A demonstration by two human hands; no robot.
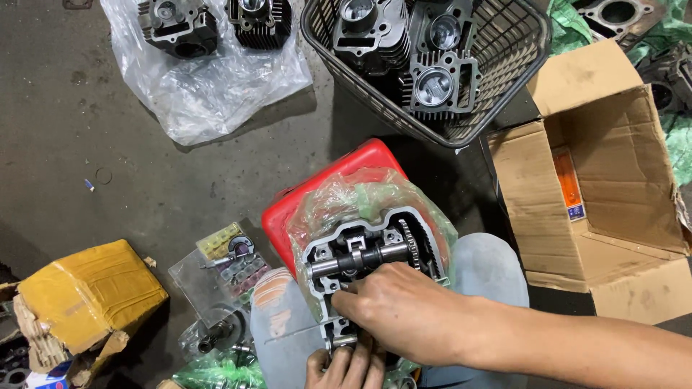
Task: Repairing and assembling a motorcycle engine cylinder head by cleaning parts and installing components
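1. Metal, grey and greasy, is under both my hands: a cylinder head (360, 259) sits on my lap, partly wrapped in a clear greenish plastic bag (346, 198).
2. My right hand (404, 306) reaches in from the lower right and lies over the lower middle of the head, fingers curled down onto it just below the camshaft (357, 259); I cannot tell whether this grip is pinching a part or only pressing.
3. My left hand (346, 367) is at the bottom edge of the view, fingers bent against the near end of the head; its grip looks closed on that end, though the right hand hides much of it.
4. Across the head the camshaft lies crosswise, with a toothed sprocket (412, 245) at its right end.
5. Behind the head, touching the bag, stands a red plastic stool (317, 191).
6. My knees in pale torn jeans (285, 317) flank the head on both sides.
7. To the left on the concrete floor (65, 108) lie small clear packets of parts (231, 259), and further left a box wrapped in yellow tape (86, 292).
8. At the right is an open cardboard box (613, 180).
9. Further off, a dark wire basket (504, 43) holds finned black cylinder blocks (436, 83); two more rest on a clear plastic sheet (209, 79) at upper left.
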